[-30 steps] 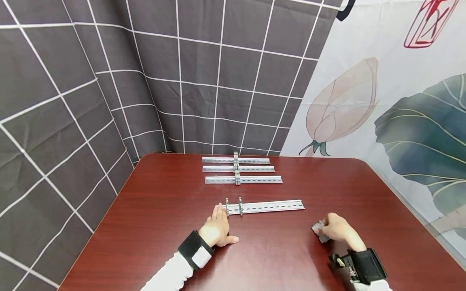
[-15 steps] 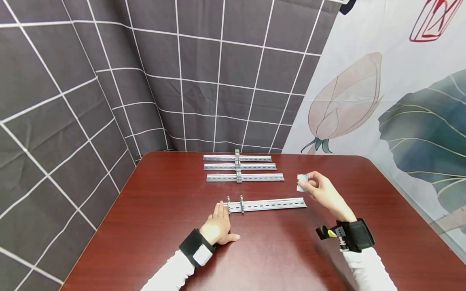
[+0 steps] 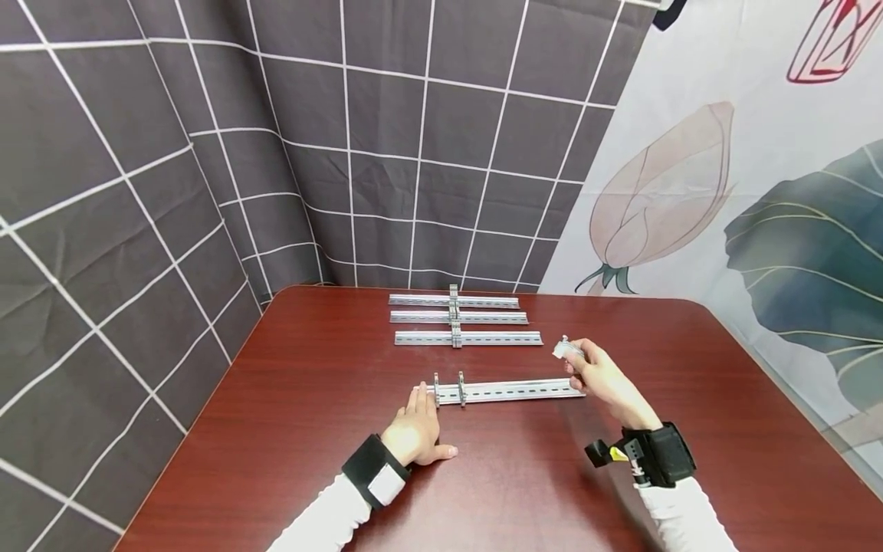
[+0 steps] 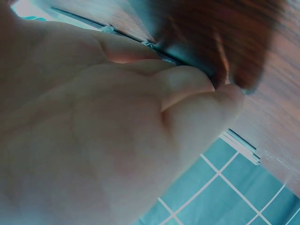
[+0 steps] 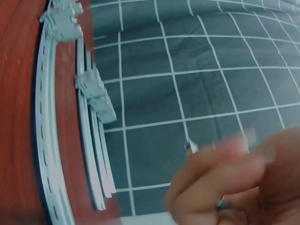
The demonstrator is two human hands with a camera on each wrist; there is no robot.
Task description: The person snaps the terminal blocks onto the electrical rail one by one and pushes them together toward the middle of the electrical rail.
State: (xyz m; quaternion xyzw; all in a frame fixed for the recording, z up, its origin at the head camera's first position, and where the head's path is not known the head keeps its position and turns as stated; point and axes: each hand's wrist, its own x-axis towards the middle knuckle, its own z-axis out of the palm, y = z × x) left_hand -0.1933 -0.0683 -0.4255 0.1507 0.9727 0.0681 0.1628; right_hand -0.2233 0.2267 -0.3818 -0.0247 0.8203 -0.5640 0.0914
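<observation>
A slotted metal DIN rail (image 3: 524, 389) lies across the table, with two thin upright grey clips (image 3: 462, 389) on its left part. My left hand (image 3: 412, 431) rests flat by the rail's left end, fingers straight and fingertips touching it beside the leftmost clip. Above the rail's right end, my right hand (image 3: 608, 383) pinches a small pale grey block (image 3: 567, 349) that looks like a terminal block, held tilted. The right wrist view shows the curled fingers (image 5: 201, 187) blurred, with most of the block hidden behind them.
Farther back, three parallel DIN rails (image 3: 500, 338) each carry grey clips (image 3: 456, 334) near the middle. The brown tabletop (image 3: 510, 475) ends at a dark gridded curtain (image 3: 372, 184) behind and on the left. A white flowered cloth (image 3: 662, 268) hangs at the right.
My right hand has lifted the grey block from the table's right side and carried it left, over the rail's right end. The block has turned in the fingers. My left hand stays put.
</observation>
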